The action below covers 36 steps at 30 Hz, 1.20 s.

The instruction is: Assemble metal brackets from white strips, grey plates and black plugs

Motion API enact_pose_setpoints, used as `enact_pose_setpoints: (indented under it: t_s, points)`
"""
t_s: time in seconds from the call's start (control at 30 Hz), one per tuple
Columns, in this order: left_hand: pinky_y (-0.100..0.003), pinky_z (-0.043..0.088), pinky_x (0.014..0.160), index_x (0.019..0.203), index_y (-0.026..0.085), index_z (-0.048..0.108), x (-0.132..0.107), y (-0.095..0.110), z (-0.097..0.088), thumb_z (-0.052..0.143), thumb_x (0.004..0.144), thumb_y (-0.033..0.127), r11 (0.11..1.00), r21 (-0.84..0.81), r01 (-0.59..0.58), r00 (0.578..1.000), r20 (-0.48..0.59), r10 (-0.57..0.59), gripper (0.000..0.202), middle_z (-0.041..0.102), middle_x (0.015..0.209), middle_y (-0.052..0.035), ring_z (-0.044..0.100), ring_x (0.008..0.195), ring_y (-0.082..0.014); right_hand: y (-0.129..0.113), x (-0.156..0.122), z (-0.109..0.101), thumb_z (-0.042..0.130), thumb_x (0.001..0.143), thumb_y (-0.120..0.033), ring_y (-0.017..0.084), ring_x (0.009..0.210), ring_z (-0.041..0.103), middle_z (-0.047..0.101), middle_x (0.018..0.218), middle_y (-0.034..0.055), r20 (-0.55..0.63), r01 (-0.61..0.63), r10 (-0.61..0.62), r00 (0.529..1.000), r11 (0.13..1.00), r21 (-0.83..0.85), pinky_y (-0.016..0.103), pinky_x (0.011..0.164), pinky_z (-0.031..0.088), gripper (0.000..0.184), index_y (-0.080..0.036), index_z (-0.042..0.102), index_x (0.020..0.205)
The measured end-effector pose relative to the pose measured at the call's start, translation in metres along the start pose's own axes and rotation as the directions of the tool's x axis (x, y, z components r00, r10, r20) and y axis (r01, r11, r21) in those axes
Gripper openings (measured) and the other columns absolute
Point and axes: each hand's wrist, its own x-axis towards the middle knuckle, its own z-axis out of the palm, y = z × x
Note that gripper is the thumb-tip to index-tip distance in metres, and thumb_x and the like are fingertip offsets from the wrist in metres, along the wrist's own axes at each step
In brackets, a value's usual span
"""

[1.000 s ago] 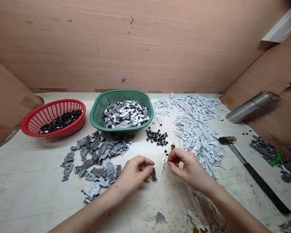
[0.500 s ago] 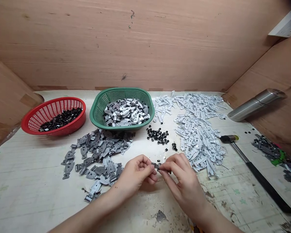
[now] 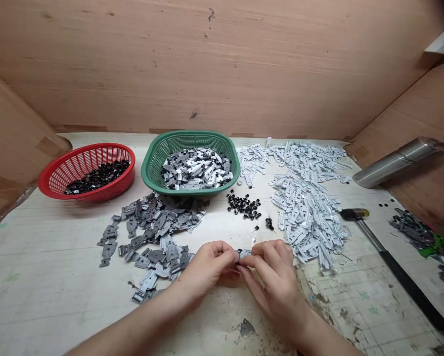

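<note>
Both hands meet over the middle of the bench, toward its near edge; the left hand and the right hand each pinch one end of a small plate between thumb and forefinger, fingertips almost touching, the other fingers curled under; whether the plate rests on the bench or hangs just above it I cannot tell; a tiny dark bit shows at its lower edge, too small to make out.

Just left of the left hand a grey pile of flat metal pieces spreads toward the far edge; a few lie loose at its left fringe. Beyond it, near the far edge, stand two baskets side by side, close but apart: a red basket toward the left, holding small black parts, and a green basket at the middle, heaped with grey and white pieces. Between the green basket and the hands sits a little heap of black studs; to its right a broad white pile of strips runs from the far edge down to just beside the right hand. A hammer lies slantwise near the right edge, head toward the white pile; a steel cylinder lies at the far right corner; dark scrap lies along the right edge.
</note>
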Motion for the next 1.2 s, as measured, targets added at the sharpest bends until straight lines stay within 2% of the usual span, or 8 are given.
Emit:
enact_pose_setpoints:
  t_s: [0.13, 0.23, 0.37, 0.5, 0.6, 0.7, 1.03, 1.2]
  points:
    - [-0.032, 0.051, 0.068, 0.068, 0.017, 0.048, 0.001, 0.001, -0.002, 0.060, 0.071, 0.027, 0.999, 0.013, 0.038, 0.999, -0.027, -0.038, 0.015, 0.058, 0.063, 0.0017, 0.062, 0.066, -0.0149, 0.032, 0.016, -0.022, 0.050, 0.088, -0.015, 0.019, 0.078, 0.050, 0.055, 0.080, 0.0057, 0.068, -0.017, 0.014, 0.998, 0.999, 0.045, 0.031, 0.064, 0.042, 0.010, -0.017, 0.058, 0.093]
    - [-0.031, 0.051, 0.071, 0.071, 0.017, 0.049, 0.000, 0.002, -0.003, 0.059, 0.072, 0.026, 0.999, -0.010, 0.051, 0.998, -0.038, -0.051, 0.014, 0.061, 0.071, -0.0018, 0.064, 0.073, -0.0160, 0.065, 0.033, -0.033, 0.048, 0.087, -0.013, 0.019, 0.077, 0.051, 0.057, 0.080, 0.0053, 0.212, 0.065, -0.036, 0.977, 0.990, -0.128, 0.031, 0.066, 0.042, 0.012, -0.018, 0.059, 0.091]
    - [-0.029, 0.052, 0.071, 0.070, 0.017, 0.048, -0.001, 0.003, -0.003, 0.059, 0.073, 0.025, 0.998, -0.057, 0.029, 0.998, -0.050, -0.032, 0.015, 0.061, 0.077, -0.0043, 0.063, 0.076, -0.0152, 0.089, 0.045, -0.021, 0.049, 0.085, -0.011, 0.020, 0.079, 0.049, 0.057, 0.083, 0.0071, 0.457, 0.259, -0.122, 0.881, 0.933, -0.250, 0.030, 0.064, 0.040, 0.015, -0.017, 0.061, 0.092]
    - [-0.028, 0.052, 0.070, 0.069, 0.017, 0.047, 0.000, 0.004, -0.003, 0.060, 0.072, 0.025, 0.998, -0.047, 0.029, 0.998, -0.050, -0.031, 0.016, 0.060, 0.077, -0.0046, 0.063, 0.077, -0.0158, 0.090, 0.043, -0.001, 0.047, 0.085, -0.009, 0.021, 0.079, 0.048, 0.056, 0.080, 0.0077, 0.486, 0.326, -0.148, 0.861, 0.894, -0.307, 0.031, 0.065, 0.040, 0.015, -0.016, 0.059, 0.078]
    - [-0.029, 0.052, 0.071, 0.068, 0.017, 0.046, 0.000, 0.003, -0.004, 0.060, 0.072, 0.025, 0.999, -0.042, 0.034, 0.998, -0.048, -0.036, 0.016, 0.059, 0.075, -0.0037, 0.063, 0.078, -0.0164, 0.085, 0.041, -0.002, 0.047, 0.083, -0.007, 0.020, 0.077, 0.049, 0.056, 0.079, 0.0067, 0.459, 0.257, -0.111, 0.881, 0.928, -0.270, 0.030, 0.065, 0.041, 0.014, -0.016, 0.056, 0.077]
    - [-0.030, 0.051, 0.074, 0.069, 0.017, 0.047, 0.000, 0.003, -0.004, 0.060, 0.073, 0.026, 0.999, -0.032, 0.038, 0.999, -0.037, -0.040, 0.016, 0.059, 0.076, -0.0029, 0.064, 0.080, -0.0173, 0.079, 0.041, -0.016, 0.046, 0.082, -0.008, 0.019, 0.078, 0.052, 0.057, 0.082, 0.0057, 0.441, 0.098, -0.021, 0.897, 0.984, -0.152, 0.030, 0.065, 0.043, 0.015, -0.017, 0.056, 0.089]
    - [-0.033, 0.050, 0.076, 0.070, 0.018, 0.046, 0.001, 0.002, -0.004, 0.060, 0.073, 0.029, 0.999, 0.011, 0.053, 0.998, -0.030, -0.052, 0.018, 0.063, 0.076, -0.0036, 0.065, 0.074, -0.0159, 0.066, 0.032, -0.038, 0.045, 0.087, -0.016, 0.015, 0.075, 0.052, 0.055, 0.084, 0.0032, 0.555, -0.262, 0.170, 0.814, 0.961, 0.089, 0.027, 0.063, 0.042, 0.010, -0.020, 0.052, 0.082]
    - [-0.033, 0.050, 0.077, 0.068, 0.018, 0.046, 0.000, 0.004, -0.004, 0.060, 0.072, 0.030, 0.998, 0.029, 0.053, 0.998, -0.038, -0.052, 0.019, 0.062, 0.073, -0.0019, 0.064, 0.073, -0.0156, 0.061, 0.026, -0.043, 0.051, 0.087, -0.020, 0.014, 0.071, 0.050, 0.052, 0.080, 0.0015, 0.450, -0.323, 0.197, 0.871, 0.920, 0.223, 0.027, 0.062, 0.040, 0.007, -0.021, 0.053, 0.081]
